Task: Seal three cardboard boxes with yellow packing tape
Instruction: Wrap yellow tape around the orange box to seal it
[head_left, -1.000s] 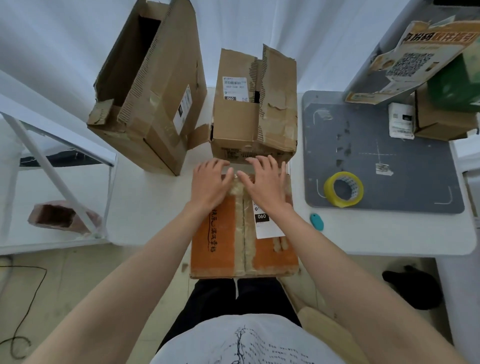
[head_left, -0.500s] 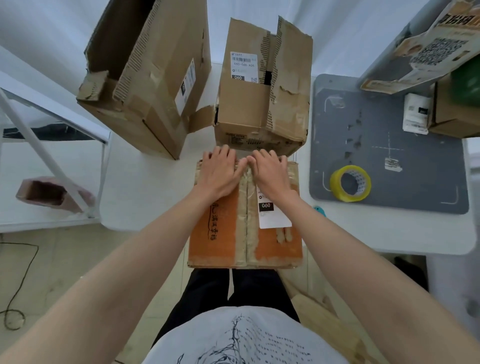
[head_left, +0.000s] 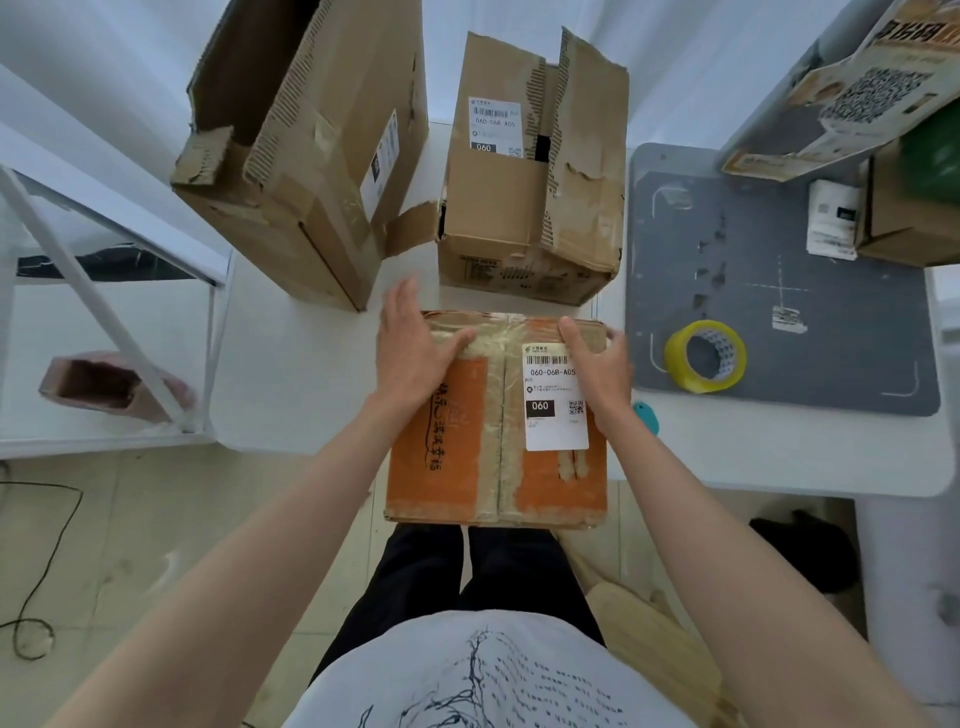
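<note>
On the far left I see a white frame with a pinkish object beneath it. Next, at the far side of the white table, a tall brown box leans with its flaps open, and right of it stands a smaller torn box. Nearest me, the orange box overhangs the table's near edge, its centre seam already taped. My left hand lies flat on its far-left top, fingers straight. My right hand clasps the far-right corner, thumb on the white label, fingers curled over the side. Further right, the yellow tape roll lies on a grey mat, well apart from both hands.
</note>
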